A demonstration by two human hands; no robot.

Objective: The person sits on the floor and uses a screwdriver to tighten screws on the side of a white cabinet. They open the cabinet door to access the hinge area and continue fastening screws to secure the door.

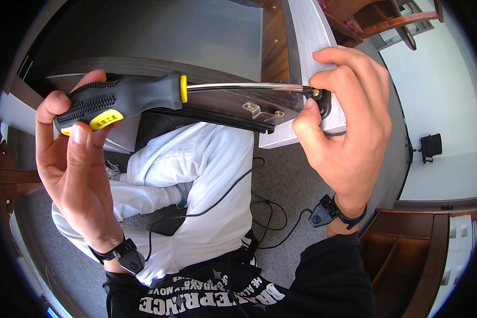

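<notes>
My left hand [82, 185] is wrapped by its fingertips around the black and yellow handle of a screwdriver [138, 95]. Its long metal shaft points right, roughly level. The tip meets a small brass-coloured screw [316, 93] at a rounded black fitting [326, 106], on the end of a pale wood-grain panel [310, 37]. Closed around the tip and the screw are the thumb and index finger of my right hand [358, 114], which partly hide the fitting. The right hand's other fingers are curled above, near the panel.
A drawer-like dark wooden piece [191, 63] stands before me, with a small metal bracket [257, 110] and a black rail [217, 121] on its near side. Black cables [270, 212] run from wrist devices over my white trousers [196, 159]. Brown shelving [408, 249] stands at right.
</notes>
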